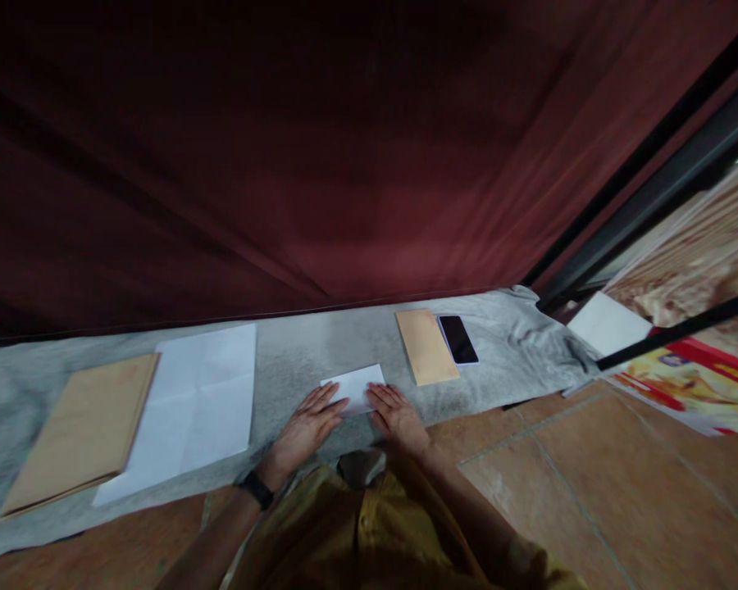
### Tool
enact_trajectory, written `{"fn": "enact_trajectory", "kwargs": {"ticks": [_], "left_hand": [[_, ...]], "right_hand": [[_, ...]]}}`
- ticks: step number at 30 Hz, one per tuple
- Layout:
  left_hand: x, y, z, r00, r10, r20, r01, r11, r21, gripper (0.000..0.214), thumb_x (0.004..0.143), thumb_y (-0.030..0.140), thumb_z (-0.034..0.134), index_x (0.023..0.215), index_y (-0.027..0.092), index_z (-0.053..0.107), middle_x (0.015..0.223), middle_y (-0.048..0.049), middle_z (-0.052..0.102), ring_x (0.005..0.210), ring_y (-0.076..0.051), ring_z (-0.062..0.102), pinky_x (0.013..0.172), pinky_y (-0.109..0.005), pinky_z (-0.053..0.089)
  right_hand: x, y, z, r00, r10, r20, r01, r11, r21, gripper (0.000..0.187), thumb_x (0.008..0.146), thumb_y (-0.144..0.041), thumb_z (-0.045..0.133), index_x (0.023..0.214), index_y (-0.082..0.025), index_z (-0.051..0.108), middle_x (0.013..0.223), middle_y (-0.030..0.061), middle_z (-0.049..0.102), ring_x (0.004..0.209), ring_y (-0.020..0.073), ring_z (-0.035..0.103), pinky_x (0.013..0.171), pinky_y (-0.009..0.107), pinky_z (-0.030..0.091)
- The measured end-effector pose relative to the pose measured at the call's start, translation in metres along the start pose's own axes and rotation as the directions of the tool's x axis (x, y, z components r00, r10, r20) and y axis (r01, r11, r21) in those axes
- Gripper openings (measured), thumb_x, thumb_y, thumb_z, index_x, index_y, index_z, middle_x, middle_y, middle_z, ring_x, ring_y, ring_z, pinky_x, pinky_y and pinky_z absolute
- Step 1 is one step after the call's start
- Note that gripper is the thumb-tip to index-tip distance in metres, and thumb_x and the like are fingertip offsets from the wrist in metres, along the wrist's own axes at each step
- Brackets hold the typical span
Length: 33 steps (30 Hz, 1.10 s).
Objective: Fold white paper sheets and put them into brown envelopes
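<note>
A small folded white paper lies on the grey cloth straight ahead of me. My left hand rests flat with its fingers stretched out, the fingertips on the paper's left edge. My right hand also lies flat, fingers extended onto the paper's right lower edge. Neither hand grips anything. A dark band sits on my left wrist.
To the left lie a stack of white sheets and a large brown envelope. To the right are a small brown envelope and a dark phone. A dark red curtain hangs behind. Tiled floor and a colourful poster are at right.
</note>
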State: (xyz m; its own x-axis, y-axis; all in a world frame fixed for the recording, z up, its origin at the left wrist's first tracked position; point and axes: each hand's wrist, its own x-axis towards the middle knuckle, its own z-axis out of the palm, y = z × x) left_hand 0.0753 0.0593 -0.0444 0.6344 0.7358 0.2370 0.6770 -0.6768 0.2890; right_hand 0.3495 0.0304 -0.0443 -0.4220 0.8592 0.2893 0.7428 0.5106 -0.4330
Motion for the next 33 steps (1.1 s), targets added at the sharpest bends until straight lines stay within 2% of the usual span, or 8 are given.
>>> {"fn": "enact_trajectory", "kwargs": {"ticks": [4, 10, 16, 23, 28, 33], "left_hand": [[0.000, 0.002, -0.003, 1.000, 0.003, 0.005, -0.002, 1.000, -0.022, 0.039, 0.102, 0.037, 0.049, 0.139, 0.030, 0.061, 0.156, -0.0063, 0.049, 0.145, -0.025, 0.044, 0.119, -0.050, 0.041], [-0.001, 0.001, -0.006, 1.000, 0.000, -0.007, 0.000, 0.998, -0.067, 0.038, 0.102, 0.037, 0.052, 0.138, 0.031, 0.062, 0.156, -0.0045, 0.050, 0.145, -0.023, 0.045, 0.120, -0.049, 0.041], [-0.001, 0.000, -0.006, 1.000, -0.011, 0.020, 0.013, 0.998, -0.069, 0.040, 0.102, 0.030, 0.048, 0.140, 0.029, 0.060, 0.156, -0.0045, 0.050, 0.145, -0.022, 0.044, 0.120, -0.048, 0.041], [-0.004, 0.002, -0.015, 0.997, 0.016, 0.074, -0.018, 1.000, 0.019, 0.044, 0.100, 0.027, 0.050, 0.144, 0.029, 0.056, 0.157, -0.0060, 0.048, 0.146, -0.023, 0.044, 0.119, -0.047, 0.042], [-0.012, 0.012, -0.011, 0.999, -0.029, 0.018, 0.027, 0.994, 0.103, 0.042, 0.100, 0.031, 0.050, 0.142, 0.025, 0.057, 0.154, -0.0081, 0.051, 0.142, -0.024, 0.048, 0.118, -0.047, 0.043], [-0.009, 0.024, -0.001, 0.998, -0.053, -0.021, 0.056, 0.986, 0.157, 0.040, 0.102, 0.027, 0.045, 0.139, 0.022, 0.058, 0.148, -0.0075, 0.058, 0.136, -0.022, 0.055, 0.114, -0.043, 0.047]], "right_hand": [[-0.001, 0.005, -0.001, 1.000, 0.014, -0.016, -0.013, 0.997, 0.073, 0.047, 0.094, -0.013, 0.058, 0.141, -0.021, 0.059, 0.146, 0.0098, 0.059, 0.135, 0.0235, 0.054, 0.118, 0.050, 0.041], [-0.001, 0.016, -0.002, 0.993, 0.085, -0.079, -0.070, 0.982, 0.173, 0.042, 0.090, -0.008, 0.057, 0.127, -0.023, 0.070, 0.140, 0.0068, 0.065, 0.130, 0.0222, 0.058, 0.115, 0.046, 0.046], [0.000, 0.016, -0.003, 0.987, 0.127, -0.102, -0.111, 0.983, 0.148, 0.049, 0.086, -0.005, 0.057, 0.128, -0.025, 0.070, 0.140, 0.0055, 0.065, 0.129, 0.0224, 0.059, 0.114, 0.045, 0.047], [0.002, 0.016, -0.010, 0.994, 0.096, -0.045, -0.091, 0.990, 0.103, 0.042, 0.091, -0.010, 0.060, 0.125, -0.029, 0.072, 0.139, 0.0034, 0.066, 0.128, 0.0219, 0.060, 0.110, 0.044, 0.049], [0.000, 0.016, -0.009, 0.995, 0.079, -0.053, -0.073, 0.993, 0.092, 0.040, 0.093, -0.012, 0.060, 0.127, -0.029, 0.071, 0.137, 0.0033, 0.067, 0.130, 0.0226, 0.058, 0.112, 0.045, 0.048], [-0.002, 0.012, -0.007, 0.996, 0.055, -0.072, -0.046, 0.992, 0.118, 0.040, 0.092, -0.011, 0.060, 0.126, -0.028, 0.072, 0.135, 0.0039, 0.068, 0.128, 0.0226, 0.059, 0.114, 0.046, 0.046]]}}
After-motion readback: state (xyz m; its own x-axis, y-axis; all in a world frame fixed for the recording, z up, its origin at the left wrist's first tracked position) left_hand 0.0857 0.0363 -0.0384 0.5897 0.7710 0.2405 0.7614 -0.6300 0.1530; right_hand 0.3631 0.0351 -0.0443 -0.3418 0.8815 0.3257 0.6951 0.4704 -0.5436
